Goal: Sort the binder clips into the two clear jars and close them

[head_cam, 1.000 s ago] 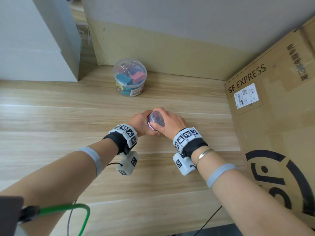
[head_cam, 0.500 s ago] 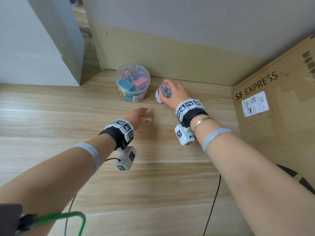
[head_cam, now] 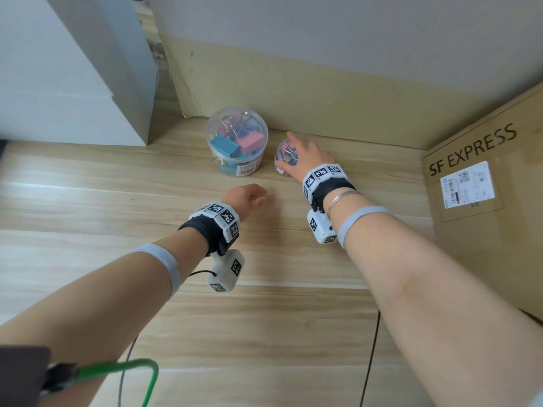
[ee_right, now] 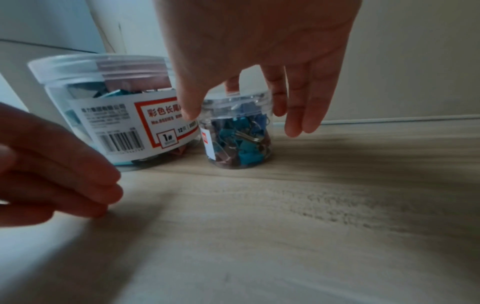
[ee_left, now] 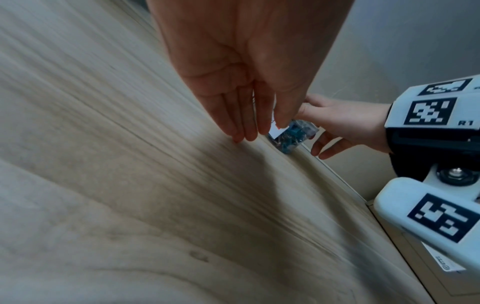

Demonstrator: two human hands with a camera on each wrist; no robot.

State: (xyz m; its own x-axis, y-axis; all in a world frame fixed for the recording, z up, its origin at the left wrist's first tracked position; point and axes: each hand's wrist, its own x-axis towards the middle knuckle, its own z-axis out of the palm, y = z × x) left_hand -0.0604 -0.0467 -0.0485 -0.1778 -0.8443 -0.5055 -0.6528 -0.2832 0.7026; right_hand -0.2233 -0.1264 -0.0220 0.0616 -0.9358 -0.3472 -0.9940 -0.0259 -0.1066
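The small clear jar (head_cam: pixel 285 155) of little binder clips stands lidded on the wooden table (head_cam: pixel 117 201), just right of the big clear jar (head_cam: pixel 236 142), which is also lidded and holds large blue and pink clips. My right hand (head_cam: pixel 296 151) hovers over the small jar (ee_right: pixel 239 139). Its fingers (ee_right: pixel 293 115) are straight and spread around the lid, and the thumb tip lies at the lid's left edge. My left hand (head_cam: pixel 249 195) is in front of the jars, empty. Its straight fingers (ee_left: pixel 244 123) point down at the wood.
An SF Express cardboard box (head_cam: pixel 484 201) walls off the right side. A white cabinet (head_cam: pixel 73 83) stands at the back left, and the wall (head_cam: pixel 293 83) is right behind the jars. A black cable (head_cam: pixel 370 362) and a green cable (head_cam: pixel 132 368) lie near the front edge.
My right hand carried the small jar from the table's middle to the back and set it beside the big jar. My left hand let go of it and stayed behind.
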